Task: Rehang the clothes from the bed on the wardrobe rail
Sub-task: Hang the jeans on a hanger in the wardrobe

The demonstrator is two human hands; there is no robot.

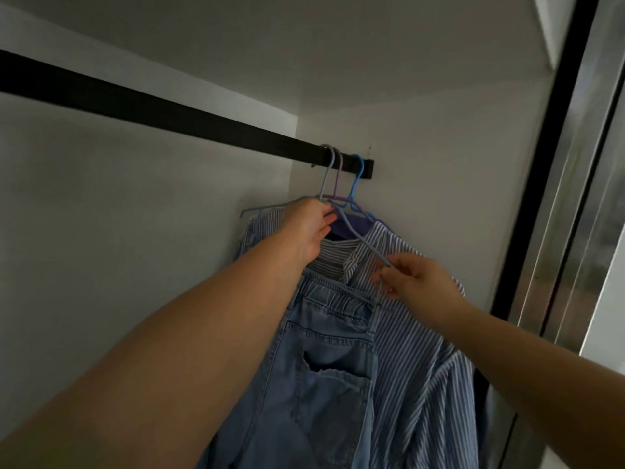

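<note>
The dark wardrobe rail point(162, 111) runs from the upper left down to its end near the right wall of the wardrobe, and the clothes are bunched at that right end. Three hooks sit over the rail there: a pale blue hanger point(325, 174), a lilac hanger point(339, 174) just beside it, and a bright blue hanger point(357, 181) nearest the wall. The left hand point(309, 228) reaches up with its fingers curled round the neck of the pale blue hanger, just under the hook. Below it hang the denim jeans point(324, 384), folded over the hanger's lower bar with a back pocket facing out. Behind and to the right hangs a striped shirt point(422, 384), with a purple garment point(348, 226) showing at the collar behind that. The right hand point(417, 282) pinches the right shoulder wire of the pale blue hanger between thumb and fingertips, close to the shirt collar. By my reading, the step in hand is settling the jeans' hanger on the rail: the hook looks already over it, and both hands are steadying it. The next move likely calls for checking that the hook seats fully and does not tangle with the lilac one, levelling the hanger so the jeans do not slide off, then letting go with both hands and going back for any clothes left on the bed, which is out of view. To the far right stands the dark-framed wardrobe door point(541, 184).
</note>
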